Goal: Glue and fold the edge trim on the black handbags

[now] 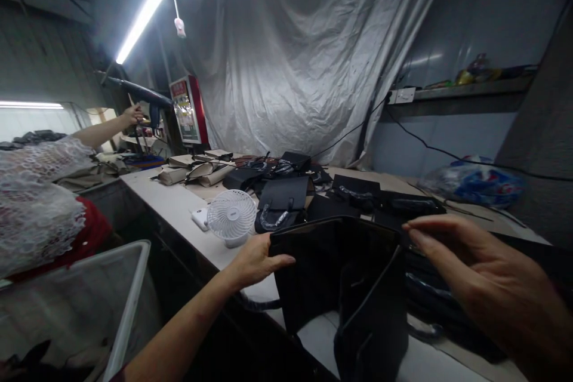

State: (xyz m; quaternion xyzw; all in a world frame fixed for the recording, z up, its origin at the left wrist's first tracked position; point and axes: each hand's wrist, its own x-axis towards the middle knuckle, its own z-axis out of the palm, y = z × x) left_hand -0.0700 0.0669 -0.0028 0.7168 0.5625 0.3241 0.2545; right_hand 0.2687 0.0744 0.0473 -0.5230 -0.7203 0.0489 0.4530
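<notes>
A black handbag [340, 268] hangs open in front of me at the table's near edge, its dark inside and a zipper-like strip showing. My left hand [255, 259] is closed on its upper left edge, thumb on the inner side. At the upper right corner, the thumb and fingertips of my right hand [474, 268] come together in a pinch on the bag's edge. Other black handbags [282, 197] with plastic-wrapped handles lie just beyond it. More dark bags are partly hidden beneath my right hand.
A white fan [231, 215] stands by the left edge of the table [152, 191], next to a white phone-like object [200, 218]. Beige bags [210, 172] lie farther back. At left are a white bin [134, 286] and a co-worker's lace sleeve [45, 161]. Cables run along the right wall.
</notes>
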